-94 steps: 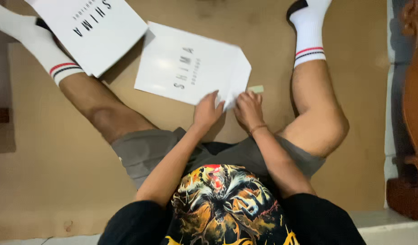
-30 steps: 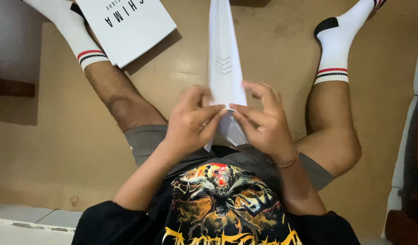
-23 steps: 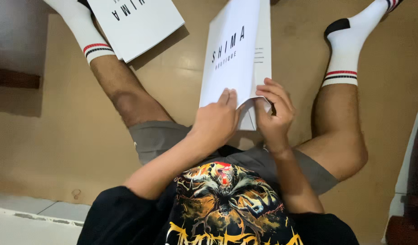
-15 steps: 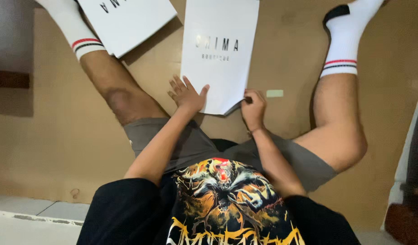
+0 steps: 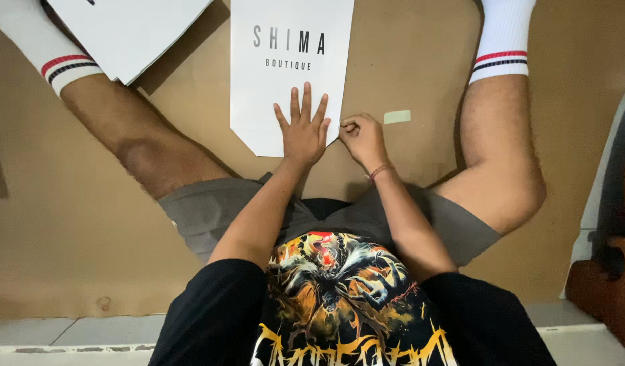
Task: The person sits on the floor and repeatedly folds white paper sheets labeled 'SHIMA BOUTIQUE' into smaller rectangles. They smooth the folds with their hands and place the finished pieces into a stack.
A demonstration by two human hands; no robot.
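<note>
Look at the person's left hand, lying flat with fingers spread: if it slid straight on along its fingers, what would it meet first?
The left hand already rests on the flat white paper bag; sliding on, it would probably cross the bag's dark printed lettering first.

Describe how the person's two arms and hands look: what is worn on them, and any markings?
Both arms are bare from the short black sleeves of a T-shirt down to the fingers. The left hand wears nothing: no ring, watch or glove shows. The right hand is also ungloved, with a thin reddish string bracelet around its wrist. No tattoos or other markings are visible on either arm.
</note>
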